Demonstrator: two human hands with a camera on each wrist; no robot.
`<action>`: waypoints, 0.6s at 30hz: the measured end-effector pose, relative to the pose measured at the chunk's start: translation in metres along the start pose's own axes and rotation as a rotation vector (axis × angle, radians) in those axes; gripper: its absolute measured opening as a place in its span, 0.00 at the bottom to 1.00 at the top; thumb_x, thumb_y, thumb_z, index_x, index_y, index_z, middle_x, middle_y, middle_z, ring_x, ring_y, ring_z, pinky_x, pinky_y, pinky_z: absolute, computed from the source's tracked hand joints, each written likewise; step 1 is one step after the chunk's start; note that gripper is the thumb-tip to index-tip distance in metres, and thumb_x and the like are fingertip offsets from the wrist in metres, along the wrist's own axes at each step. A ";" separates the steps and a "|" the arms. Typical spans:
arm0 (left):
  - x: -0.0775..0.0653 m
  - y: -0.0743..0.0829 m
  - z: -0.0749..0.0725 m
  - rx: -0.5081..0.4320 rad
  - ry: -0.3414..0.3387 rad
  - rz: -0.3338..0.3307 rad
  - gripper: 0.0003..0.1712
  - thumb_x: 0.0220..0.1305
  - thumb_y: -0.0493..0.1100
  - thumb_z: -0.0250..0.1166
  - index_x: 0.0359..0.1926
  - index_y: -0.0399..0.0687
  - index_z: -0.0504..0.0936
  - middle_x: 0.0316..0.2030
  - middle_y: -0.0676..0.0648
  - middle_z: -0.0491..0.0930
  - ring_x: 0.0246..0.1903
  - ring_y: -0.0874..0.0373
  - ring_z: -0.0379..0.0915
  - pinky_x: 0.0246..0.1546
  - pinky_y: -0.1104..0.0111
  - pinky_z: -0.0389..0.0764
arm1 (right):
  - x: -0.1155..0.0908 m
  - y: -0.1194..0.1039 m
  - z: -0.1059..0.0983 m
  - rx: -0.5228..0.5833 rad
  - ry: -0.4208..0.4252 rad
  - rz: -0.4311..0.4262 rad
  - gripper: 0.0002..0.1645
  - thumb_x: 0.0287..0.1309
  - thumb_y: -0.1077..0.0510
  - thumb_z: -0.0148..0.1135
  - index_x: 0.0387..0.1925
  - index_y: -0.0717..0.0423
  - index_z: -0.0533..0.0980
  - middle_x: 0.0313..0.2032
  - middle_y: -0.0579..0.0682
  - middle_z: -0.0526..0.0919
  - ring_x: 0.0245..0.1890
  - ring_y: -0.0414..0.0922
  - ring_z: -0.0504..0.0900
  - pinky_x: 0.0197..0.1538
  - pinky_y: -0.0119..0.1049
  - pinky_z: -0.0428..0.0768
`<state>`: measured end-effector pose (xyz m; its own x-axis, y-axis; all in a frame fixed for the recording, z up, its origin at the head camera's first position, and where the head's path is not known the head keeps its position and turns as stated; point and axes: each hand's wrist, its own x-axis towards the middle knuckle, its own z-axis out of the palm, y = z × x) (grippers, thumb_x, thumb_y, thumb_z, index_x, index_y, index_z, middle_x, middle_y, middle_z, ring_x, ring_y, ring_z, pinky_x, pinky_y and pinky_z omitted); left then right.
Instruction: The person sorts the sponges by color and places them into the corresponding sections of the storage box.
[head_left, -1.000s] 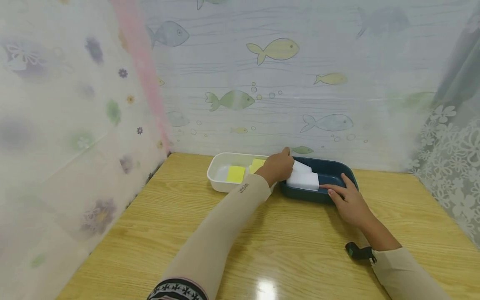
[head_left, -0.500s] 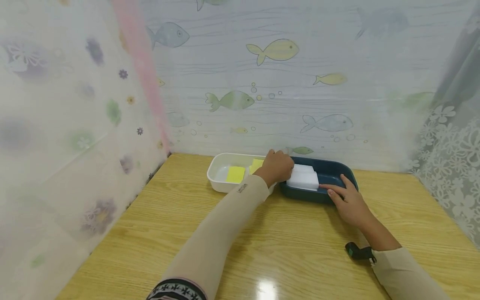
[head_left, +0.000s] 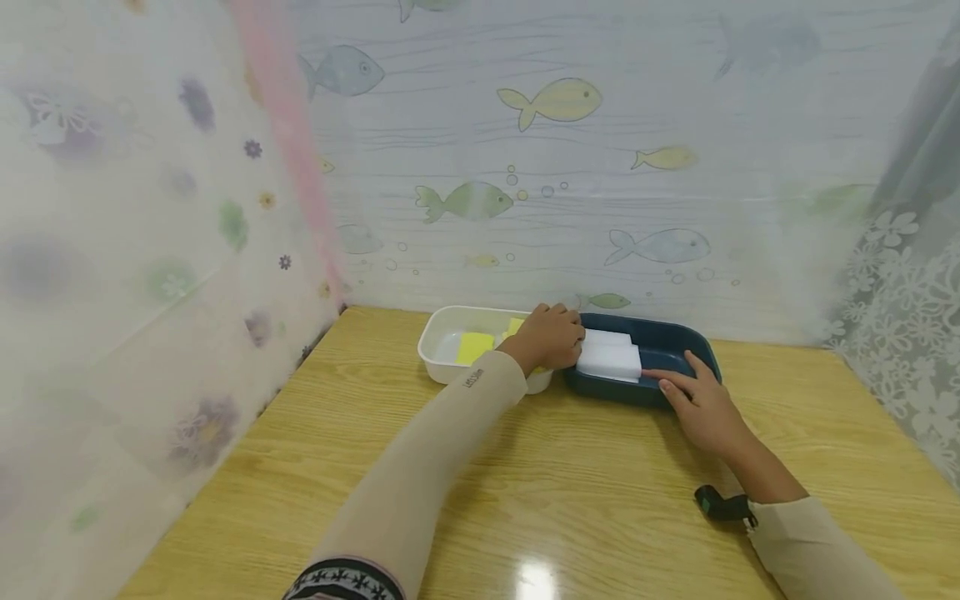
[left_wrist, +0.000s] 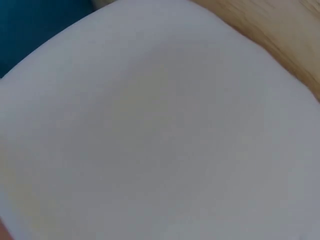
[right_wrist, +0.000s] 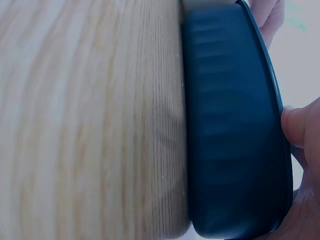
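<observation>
In the head view, a dark blue plastic tray (head_left: 678,333) holds white rectangular blocks (head_left: 609,354), stacked toward its left end. A white plastic tray (head_left: 431,342) with yellow squares (head_left: 475,346) stands against its left side. My left hand (head_left: 551,337) is over the white tray's right end, fingers bent down beside the white blocks' left edge; its fingertips are hidden. My right hand (head_left: 705,408) holds the blue tray's front right corner, thumb on the rim, index finger stretched inside to the blocks. The right wrist view shows that thumb (right_wrist: 297,122) against the rim.
Both trays stand on a wood-grain table (head_left: 585,500) near its back edge. Behind them hangs a fish-patterned curtain (head_left: 465,125), with a flowered curtain (head_left: 150,250) at left. A black wrist camera (head_left: 723,505) sits at the right wrist. The white tray's wall fills the left wrist view.
The upper white block, tilted a second ago, now lies flat and lined up with the one in front. My left hand has drawn slightly left. My right hand keeps its place on the blue tray.
</observation>
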<state>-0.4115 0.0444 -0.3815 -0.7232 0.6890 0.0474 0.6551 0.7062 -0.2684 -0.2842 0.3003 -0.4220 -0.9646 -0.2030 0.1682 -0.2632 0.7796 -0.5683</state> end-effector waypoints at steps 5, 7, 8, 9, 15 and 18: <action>-0.003 0.000 0.001 0.003 -0.012 0.010 0.24 0.71 0.53 0.40 0.61 0.60 0.75 0.59 0.55 0.70 0.58 0.57 0.64 0.60 0.58 0.64 | 0.001 0.000 0.002 0.006 -0.003 0.003 0.26 0.73 0.42 0.36 0.64 0.42 0.70 0.73 0.67 0.36 0.69 0.74 0.38 0.56 0.77 0.49; -0.005 -0.002 -0.001 -0.024 -0.001 0.001 0.24 0.71 0.53 0.42 0.61 0.60 0.75 0.60 0.54 0.70 0.60 0.57 0.63 0.61 0.58 0.63 | 0.000 0.001 0.002 0.010 -0.003 0.004 0.27 0.73 0.42 0.36 0.65 0.42 0.69 0.73 0.67 0.35 0.69 0.73 0.37 0.56 0.77 0.48; -0.006 -0.003 -0.003 -0.043 0.003 -0.005 0.23 0.71 0.53 0.42 0.61 0.60 0.74 0.61 0.54 0.70 0.61 0.56 0.62 0.62 0.58 0.63 | 0.000 0.001 0.002 0.010 -0.002 0.003 0.27 0.73 0.42 0.36 0.65 0.42 0.69 0.73 0.67 0.35 0.69 0.73 0.37 0.56 0.76 0.48; -0.008 -0.005 -0.004 -0.059 0.006 -0.010 0.23 0.71 0.52 0.43 0.61 0.60 0.74 0.62 0.54 0.69 0.62 0.56 0.62 0.62 0.58 0.62 | 0.000 0.001 0.002 0.011 -0.001 0.003 0.27 0.73 0.42 0.36 0.65 0.42 0.69 0.73 0.67 0.35 0.69 0.73 0.37 0.56 0.76 0.49; -0.030 -0.031 -0.009 -0.125 0.020 -0.044 0.25 0.72 0.54 0.42 0.64 0.57 0.71 0.65 0.52 0.66 0.65 0.54 0.59 0.63 0.56 0.61 | -0.004 0.001 -0.004 -0.003 0.043 0.014 0.28 0.71 0.41 0.42 0.66 0.47 0.69 0.73 0.67 0.38 0.69 0.73 0.40 0.54 0.77 0.51; -0.053 -0.050 -0.012 -0.176 0.025 -0.082 0.28 0.72 0.59 0.42 0.66 0.55 0.68 0.66 0.51 0.64 0.66 0.53 0.57 0.64 0.54 0.61 | -0.005 0.000 -0.008 -0.025 0.073 0.014 0.30 0.69 0.40 0.46 0.66 0.50 0.68 0.72 0.68 0.40 0.68 0.74 0.42 0.53 0.76 0.52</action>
<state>-0.4036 -0.0251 -0.3588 -0.7715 0.6303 0.0868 0.6241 0.7762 -0.0900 -0.2788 0.3058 -0.4167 -0.9643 -0.1486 0.2192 -0.2480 0.7967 -0.5512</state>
